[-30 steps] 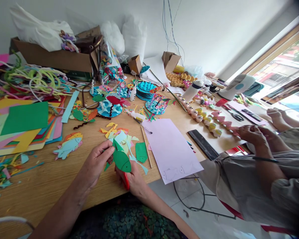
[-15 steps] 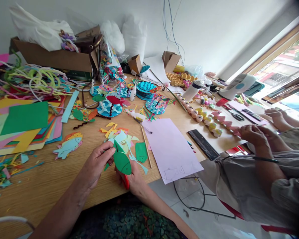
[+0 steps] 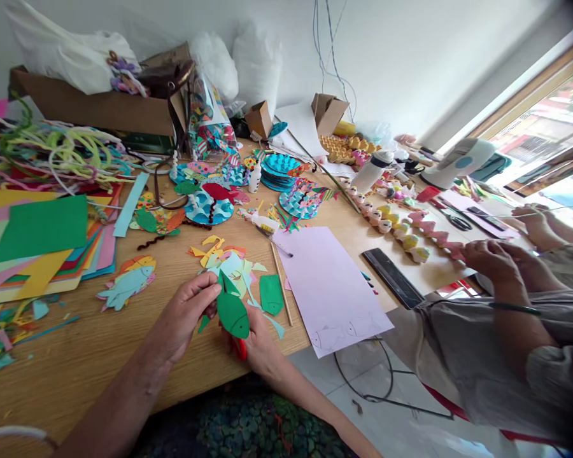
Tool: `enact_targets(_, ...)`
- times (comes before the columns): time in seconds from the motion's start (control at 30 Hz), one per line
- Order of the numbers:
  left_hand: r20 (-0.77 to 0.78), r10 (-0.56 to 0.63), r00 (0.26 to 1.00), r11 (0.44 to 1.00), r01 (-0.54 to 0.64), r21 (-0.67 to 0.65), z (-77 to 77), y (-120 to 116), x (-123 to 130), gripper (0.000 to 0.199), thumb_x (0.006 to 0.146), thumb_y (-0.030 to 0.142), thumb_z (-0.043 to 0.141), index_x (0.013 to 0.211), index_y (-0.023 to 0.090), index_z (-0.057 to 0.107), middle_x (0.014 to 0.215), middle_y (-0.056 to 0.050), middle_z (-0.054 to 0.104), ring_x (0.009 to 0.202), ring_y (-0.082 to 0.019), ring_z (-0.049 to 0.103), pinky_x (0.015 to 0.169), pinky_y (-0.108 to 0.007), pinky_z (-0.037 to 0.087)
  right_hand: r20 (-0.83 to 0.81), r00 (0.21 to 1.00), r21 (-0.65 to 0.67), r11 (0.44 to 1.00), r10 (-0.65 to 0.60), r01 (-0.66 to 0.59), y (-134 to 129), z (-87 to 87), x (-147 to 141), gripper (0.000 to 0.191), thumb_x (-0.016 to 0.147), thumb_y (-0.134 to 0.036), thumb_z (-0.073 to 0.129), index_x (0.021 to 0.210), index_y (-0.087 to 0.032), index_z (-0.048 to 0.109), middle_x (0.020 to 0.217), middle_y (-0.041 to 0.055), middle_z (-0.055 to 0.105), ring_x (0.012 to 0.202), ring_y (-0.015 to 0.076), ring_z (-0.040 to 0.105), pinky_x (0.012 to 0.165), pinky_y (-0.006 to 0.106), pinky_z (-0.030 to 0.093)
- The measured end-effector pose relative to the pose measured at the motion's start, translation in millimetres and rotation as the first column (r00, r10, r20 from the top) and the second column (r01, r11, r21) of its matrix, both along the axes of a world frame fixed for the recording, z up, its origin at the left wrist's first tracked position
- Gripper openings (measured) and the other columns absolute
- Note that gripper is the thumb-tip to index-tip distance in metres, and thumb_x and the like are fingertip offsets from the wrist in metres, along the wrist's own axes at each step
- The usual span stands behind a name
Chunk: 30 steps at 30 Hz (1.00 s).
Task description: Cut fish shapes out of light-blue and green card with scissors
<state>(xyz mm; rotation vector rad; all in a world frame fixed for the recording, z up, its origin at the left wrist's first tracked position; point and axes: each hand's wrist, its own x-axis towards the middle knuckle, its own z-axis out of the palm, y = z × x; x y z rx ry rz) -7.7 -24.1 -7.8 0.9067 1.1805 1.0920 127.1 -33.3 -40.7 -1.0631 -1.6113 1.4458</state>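
Observation:
Between my hands is a green paper fish (image 3: 233, 315) with a drawn eye and gill line. My left hand (image 3: 198, 305) pinches it near the tail end. My right hand (image 3: 255, 340) is closed on red-handled scissors (image 3: 239, 348) beneath the fish; their blades are mostly hidden by the paper. Just beyond, paper scraps (image 3: 233, 267) in green, yellow and orange lie in a heap, with a green paper piece (image 3: 271, 294) beside them. To the left rest several cut paper fish (image 3: 128, 283) in a small stack.
A lilac sheet (image 3: 329, 280) with drawn fish lies right of my hands, by a wooden stick (image 3: 281, 286) and a black ruler (image 3: 392, 277). Coloured paper (image 3: 42, 229) is stacked at left. At right, another person's hands (image 3: 494, 257) work near painted egg-carton strips (image 3: 401, 235).
The view has shifted slightly. My hands, the green fish and the scissors keep nearly the same pose.

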Motion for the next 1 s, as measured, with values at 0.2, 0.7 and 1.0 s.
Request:
enact_targets(0.2,-0.016,-0.011,1.0,1.0,0.01,-0.013,-0.7,2,-3,0.028,0.069,0.038,0.063,0.056,0.02,0.046,0.051,0.007,0.042,0.052,-0.01,0.036,0.048,-0.021,0.034,-0.16,0.987,0.009,1.0,0.03,-0.029,7,2.5,-2,0.039,0.085,-0.05,0.049,0.073,-0.019,0.068,0.057,-0.0005,0.048,0.056,0.013,0.038,0.061,0.025,0.042)
enact_targets(0.7,-0.042,0.097,0.994,0.995,-0.096,0.022,-3.2,5,-33,0.024,0.069,0.039,0.069,0.064,0.019,0.057,0.059,0.005,0.054,0.058,-0.012,0.05,0.056,-0.023,0.046,-0.24,0.97,-0.413,0.901,0.034,-0.134,18,3.5,2,0.048,0.08,-0.066,0.053,0.068,-0.019,0.051,0.05,-0.0039,0.047,0.04,0.0092,0.041,0.042,0.023,0.031)
enact_targets(1.0,-0.414,0.008,0.91,0.977,0.081,0.198,1.7,9,-48,0.015,0.071,0.035,0.066,0.07,0.021,0.062,0.06,0.004,0.055,0.057,-0.013,0.049,0.052,-0.024,0.039,-0.214,0.975,-0.206,0.978,-0.058,0.013,39,33.6,12,0.038,0.064,-0.044,0.078,0.073,-0.019,0.05,0.063,-0.0054,0.052,0.051,0.0083,0.045,0.048,0.021,0.035)
